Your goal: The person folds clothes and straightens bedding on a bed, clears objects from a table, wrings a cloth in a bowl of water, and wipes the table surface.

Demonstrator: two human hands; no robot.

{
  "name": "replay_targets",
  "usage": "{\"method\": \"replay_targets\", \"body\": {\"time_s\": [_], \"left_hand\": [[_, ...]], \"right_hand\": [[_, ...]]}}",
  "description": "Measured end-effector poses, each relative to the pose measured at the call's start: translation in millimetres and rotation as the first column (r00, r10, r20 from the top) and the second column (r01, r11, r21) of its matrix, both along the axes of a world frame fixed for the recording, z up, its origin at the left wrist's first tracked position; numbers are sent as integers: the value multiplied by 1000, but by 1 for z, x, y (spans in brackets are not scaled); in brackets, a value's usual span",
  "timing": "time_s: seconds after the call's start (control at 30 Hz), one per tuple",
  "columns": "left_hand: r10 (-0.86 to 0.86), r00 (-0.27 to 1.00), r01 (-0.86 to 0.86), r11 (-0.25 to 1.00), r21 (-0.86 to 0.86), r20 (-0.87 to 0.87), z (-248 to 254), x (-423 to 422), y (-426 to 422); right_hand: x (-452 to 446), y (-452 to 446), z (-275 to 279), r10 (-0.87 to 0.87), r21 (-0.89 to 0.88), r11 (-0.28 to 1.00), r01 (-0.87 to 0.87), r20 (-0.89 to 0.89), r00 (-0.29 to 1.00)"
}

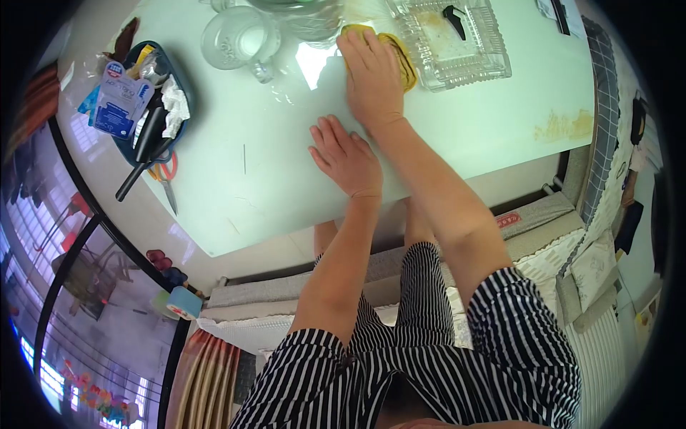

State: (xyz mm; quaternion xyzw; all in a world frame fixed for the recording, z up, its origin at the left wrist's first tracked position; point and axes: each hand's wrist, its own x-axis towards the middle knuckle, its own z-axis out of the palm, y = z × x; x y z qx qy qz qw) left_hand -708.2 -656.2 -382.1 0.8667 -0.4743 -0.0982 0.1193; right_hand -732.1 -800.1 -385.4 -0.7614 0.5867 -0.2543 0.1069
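Observation:
My right hand [375,80] lies over a folded yellow cloth [406,66] with dark lines along its edge, pressing it against the pale glass tabletop [279,171]. Its fingers are close together on the cloth, and the palm hides much of it. Nearer to me, my left hand [348,161] rests flat on the table with its fingers apart and nothing in them. Just right of the cloth sits a square glass tray [464,80] with a black piece [454,23] in it. A clear glass mug [239,39] stands to the left of my right hand.
At the left, a dark blue basket [187,93] holds packets, tissue and a black-handled item [148,136]. Orange-handled scissors [168,187] lie by it. A larger glass bowl [307,18] is at the back. Brown stains [564,126] mark the right tabletop. A sofa [286,293] is behind my legs.

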Motion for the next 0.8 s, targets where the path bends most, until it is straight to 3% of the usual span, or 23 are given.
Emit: {"method": "replay_targets", "body": {"time_s": [0.07, 0.13, 0.2, 0.23, 0.33, 0.4, 0.47, 0.6, 0.67, 0.8], "left_hand": [[-6, 996, 6, 1000, 6, -88, 11, 4, 2], [3, 986, -1, 1000, 9, -165, 28, 21, 1], [138, 743, -281, 953, -118, -655, 52, 43, -3], [191, 624, -475, 863, -174, -757, 59, 57, -12], [248, 543, -549, 828, -115, -802, 104, 108, -59], [239, 583, -498, 860, -109, -777, 117, 129, -80], [250, 445, -369, 926, 78, -860, 116, 141, -95], [199, 327, -411, 910, 51, -924, 102, 143, -112], [59, 121, -373, 928, 9, -991, 98, 144, -113], [-10, 177, -405, 911, -82, -984, 79, 142, -111]], "right_hand": [[-10, 2, 1, 237, 15, 971, -237, 29, 971], [-11, 3, 2, 283, 15, 959, -283, 32, 959], [-8, 2, 5, 321, 24, 946, -322, 38, 946], [-6, 2, 7, 291, 36, 956, -291, 9, 957], [2, 1, 11, 232, 47, 972, -231, -31, 972], [3, 3, 12, 212, 54, 977, -208, -78, 974], [4, 2, 12, 210, 55, 977, -206, -92, 973], [3, 0, 14, 221, 81, 974, -213, -107, 969], [4, 2, 12, 242, 110, 967, -231, -108, 964], [8, 1, 10, 211, 91, 975, -204, -82, 974]]}}
